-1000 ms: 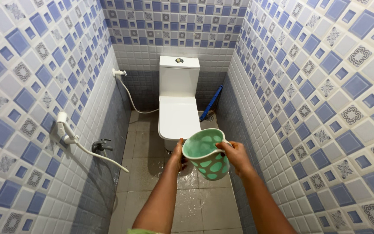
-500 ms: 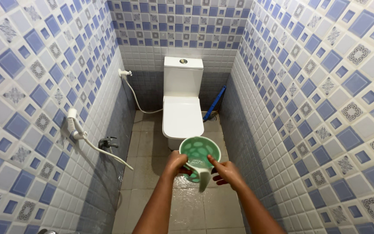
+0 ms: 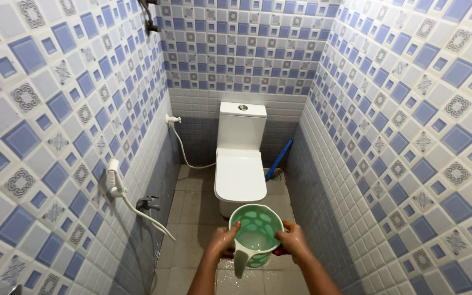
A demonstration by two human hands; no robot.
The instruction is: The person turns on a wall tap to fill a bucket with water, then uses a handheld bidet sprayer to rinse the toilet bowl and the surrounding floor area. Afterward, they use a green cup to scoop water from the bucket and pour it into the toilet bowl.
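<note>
I hold a pale green plastic mug with a patterned wall and a handle that points toward me. It is upright and has water in it. My left hand grips its left side and my right hand grips its right side. The mug hangs over the wet floor, just in front of a white toilet whose lid is down.
A hand sprayer with a white hose hangs on the left tiled wall, with a tap beside it. A second hose runs from the wall toward the toilet. A blue brush handle leans at the right of the toilet. Tiled walls stand close on both sides.
The mug has turned from tilted forward, mouth away from me, to upright with its mouth up. My view has risen and pulled back a little. Both hands stay on the mug.
</note>
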